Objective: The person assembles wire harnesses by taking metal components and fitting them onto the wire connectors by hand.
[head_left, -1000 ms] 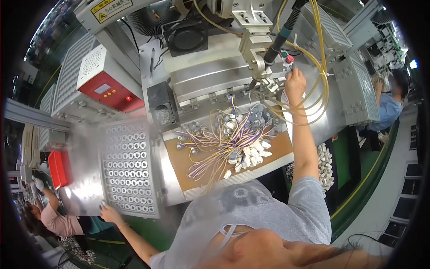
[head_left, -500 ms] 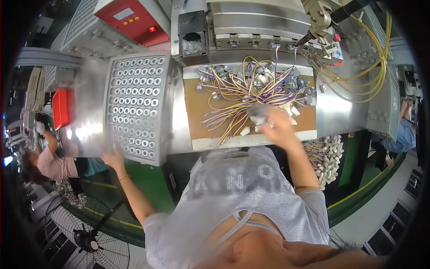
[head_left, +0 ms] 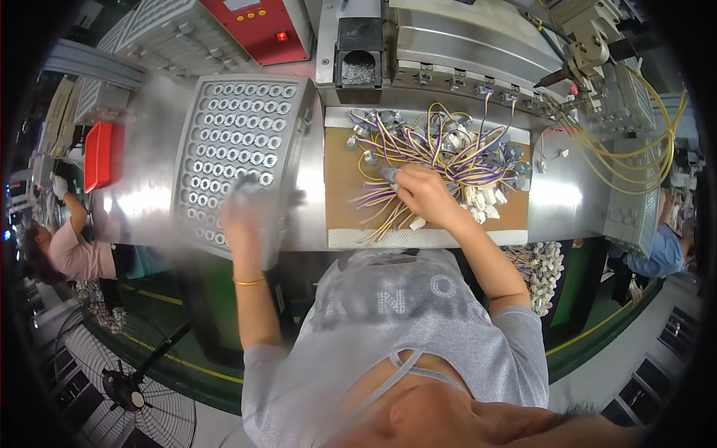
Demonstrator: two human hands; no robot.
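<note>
My right hand (head_left: 424, 193) is closed at the left side of a bundle of purple and yellow wires (head_left: 441, 153). Something grey shows at its fingertips; whether it is a finger cover or a held part I cannot make out. The wires carry grey round parts and white connectors (head_left: 484, 201), heaped on a brown board (head_left: 343, 216). Over the lower right of a grey tray (head_left: 305, 97) is my left hand (head_left: 243, 220), smeared by motion, with dark grey at its fingertips. Silvery ring-shaped parts (head_left: 243, 156) sit in rows in the tray.
Behind the board stands a metal fixture (head_left: 463, 45) with clips, two holding wire ends. A black box (head_left: 360, 71) and a red control unit (head_left: 261, 30) stand at the back. A red bin (head_left: 97, 157) lies at left. Yellow tubes (head_left: 661, 164) hang at right. Co-workers sit either side.
My left hand has come up from the tray's lower left edge to over its lower right part. My right hand has shifted left, from the white connectors to the wires' left side.
</note>
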